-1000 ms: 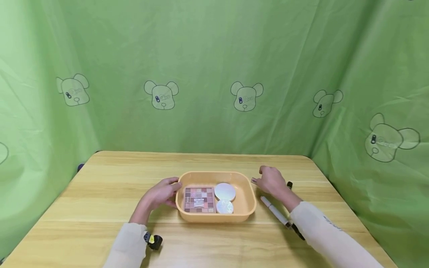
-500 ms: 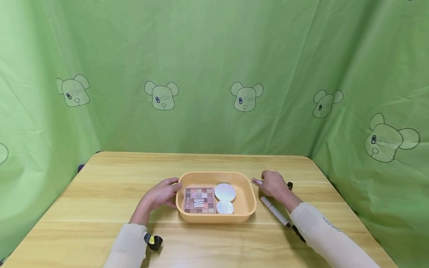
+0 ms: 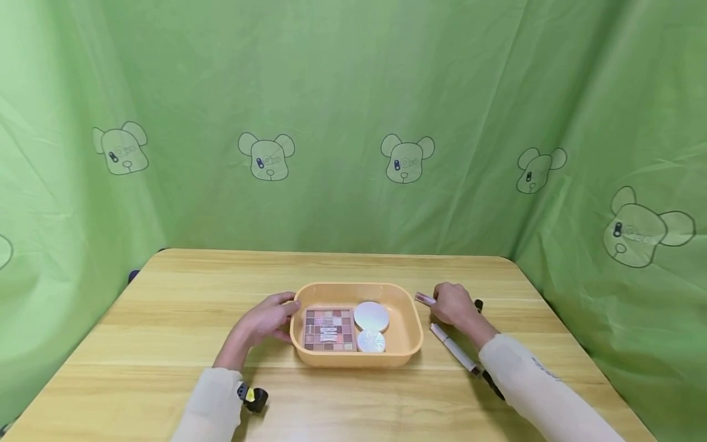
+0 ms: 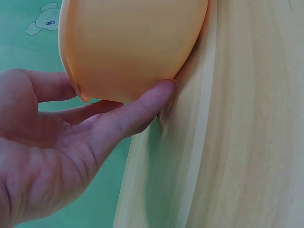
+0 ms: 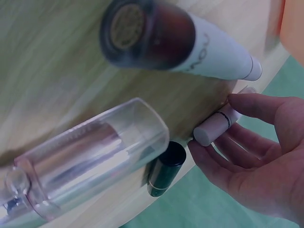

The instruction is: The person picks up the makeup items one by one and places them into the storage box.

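My left hand (image 3: 269, 317) holds the left end of an orange plastic tray (image 3: 356, 361), a finger hooked at its rim in the left wrist view. Inside the tray lie an eyeshadow palette (image 3: 330, 330), a large round white compact (image 3: 371, 317) and a smaller round one (image 3: 370, 341). Just right of the tray, my right hand (image 3: 454, 305) pinches a small lip gloss tube (image 5: 216, 126) between thumb and fingers. The tube has a pale cap, a dark ring and a clear end, which points toward the tray.
A white tube with a dark red end (image 5: 209, 47) lies beside the right hand. Near it are a clear-capped cosmetic tube (image 5: 95, 152) and a dark lipstick-like cylinder (image 5: 166, 170). Green curtains (image 3: 337, 202) hang round the wooden table (image 3: 138, 344).
My right hand has shifted slightly right and toward me with the lip gloss tube, showing more of its clear end. The left hand and tray have stayed in place.
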Tool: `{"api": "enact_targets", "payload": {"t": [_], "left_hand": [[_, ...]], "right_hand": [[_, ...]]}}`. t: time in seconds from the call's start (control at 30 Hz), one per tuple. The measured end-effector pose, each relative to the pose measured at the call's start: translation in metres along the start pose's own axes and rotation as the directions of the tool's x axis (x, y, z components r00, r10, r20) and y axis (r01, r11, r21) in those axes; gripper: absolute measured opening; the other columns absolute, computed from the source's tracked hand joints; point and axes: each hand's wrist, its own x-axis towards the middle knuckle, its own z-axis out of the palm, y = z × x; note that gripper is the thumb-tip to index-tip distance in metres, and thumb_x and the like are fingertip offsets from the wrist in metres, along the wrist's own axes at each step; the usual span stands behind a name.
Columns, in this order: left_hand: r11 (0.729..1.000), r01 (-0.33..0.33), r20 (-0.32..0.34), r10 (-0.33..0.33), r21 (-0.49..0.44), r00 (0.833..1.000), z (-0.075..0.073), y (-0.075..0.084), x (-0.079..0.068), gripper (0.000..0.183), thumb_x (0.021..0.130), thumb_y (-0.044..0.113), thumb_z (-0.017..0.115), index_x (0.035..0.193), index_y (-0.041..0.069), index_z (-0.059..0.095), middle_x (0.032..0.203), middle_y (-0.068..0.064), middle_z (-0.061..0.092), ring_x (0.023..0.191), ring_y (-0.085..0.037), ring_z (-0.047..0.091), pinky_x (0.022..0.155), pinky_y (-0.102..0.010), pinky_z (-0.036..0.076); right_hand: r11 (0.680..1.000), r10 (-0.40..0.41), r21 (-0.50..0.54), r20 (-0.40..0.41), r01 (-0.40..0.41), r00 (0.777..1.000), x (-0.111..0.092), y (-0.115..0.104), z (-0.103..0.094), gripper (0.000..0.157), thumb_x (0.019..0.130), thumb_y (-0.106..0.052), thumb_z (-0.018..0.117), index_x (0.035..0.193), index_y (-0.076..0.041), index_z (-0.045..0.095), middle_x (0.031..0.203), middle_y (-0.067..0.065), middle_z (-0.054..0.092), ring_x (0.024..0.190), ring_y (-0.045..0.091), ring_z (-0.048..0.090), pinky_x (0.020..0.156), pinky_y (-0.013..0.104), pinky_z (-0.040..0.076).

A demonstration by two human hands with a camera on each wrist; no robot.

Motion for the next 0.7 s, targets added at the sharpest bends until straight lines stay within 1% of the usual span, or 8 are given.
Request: {"api": "enact_targets", "payload": {"t": [0.27,0.5,0.7], "left_hand": [[1.000,0.000,0.000,0.000,-0.002,1.000,0.0010,-0.0012,-0.0001,0.058,0.108,0.019,0.041,0.157,-0.006,0.024,0.143,-0.032,0.051,0.120,-0.041,0.063,0.080,-0.047,0.065],[1.000,-0.003,-0.001,0.003,-0.009,1.000,0.0015,-0.0011,-0.0004,0.056,0.108,0.018,0.041,0.156,-0.006,0.026,0.140,-0.031,0.054,0.118,-0.040,0.064,0.080,-0.047,0.065],[1.000,-0.002,0.000,0.002,-0.002,1.000,0.0005,0.0001,-0.0006,0.057,0.108,0.019,0.041,0.157,-0.006,0.025,0.140,-0.031,0.054,0.117,-0.039,0.065,0.080,-0.047,0.065]], "right_hand": [[1.000,0.024,0.010,0.015,-0.024,1.000,0.0002,0.0002,0.0004,0.018,0.086,-0.007,0.063,0.099,0.002,0.072,0.087,0.014,0.070,0.077,0.028,0.060,0.066,0.038,0.057],[1.000,0.012,0.005,0.002,-0.012,1.000,0.0007,0.0011,0.0019,0.018,0.086,-0.006,0.062,0.100,0.001,0.072,0.086,0.013,0.069,0.078,0.028,0.060,0.067,0.039,0.056],[1.000,0.010,0.006,-0.009,-0.010,1.000,0.0014,0.0016,0.0005,0.012,0.089,-0.008,0.062,0.094,-0.001,0.071,0.083,0.012,0.068,0.076,0.027,0.059,0.065,0.038,0.055]]}}
